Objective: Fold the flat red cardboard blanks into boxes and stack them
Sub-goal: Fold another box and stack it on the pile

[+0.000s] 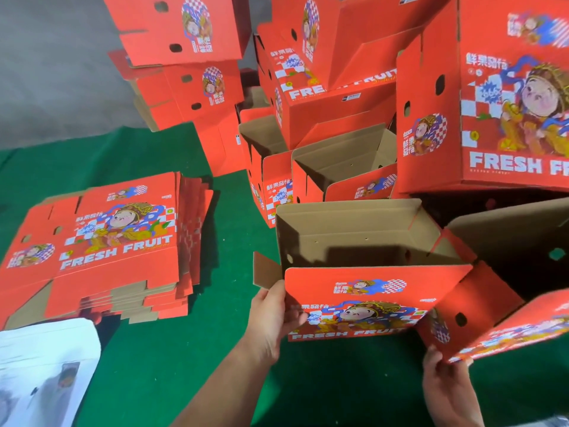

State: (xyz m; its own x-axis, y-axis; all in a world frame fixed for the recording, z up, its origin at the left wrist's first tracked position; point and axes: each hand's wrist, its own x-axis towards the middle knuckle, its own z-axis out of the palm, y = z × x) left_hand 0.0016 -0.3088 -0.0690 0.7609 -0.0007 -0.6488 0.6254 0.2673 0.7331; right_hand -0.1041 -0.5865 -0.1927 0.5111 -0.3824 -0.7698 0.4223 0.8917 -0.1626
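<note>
Folded red boxes [338,97] are piled across the back of the green worktop [172,349], with a stack of flat blanks [101,241] at the left. Near the front, a half-opened box [369,272] stands upright. The left hand [271,315] grips its left edge; the right hand [443,374] seems to pinch a blurred flap [508,331].

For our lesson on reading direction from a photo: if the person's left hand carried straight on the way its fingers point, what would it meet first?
The left hand already grips the left edge of the half-folded box, fingers pointing up and right. Going on, it would probably push into that box's front panel at once; depth is hard to judge.
</note>
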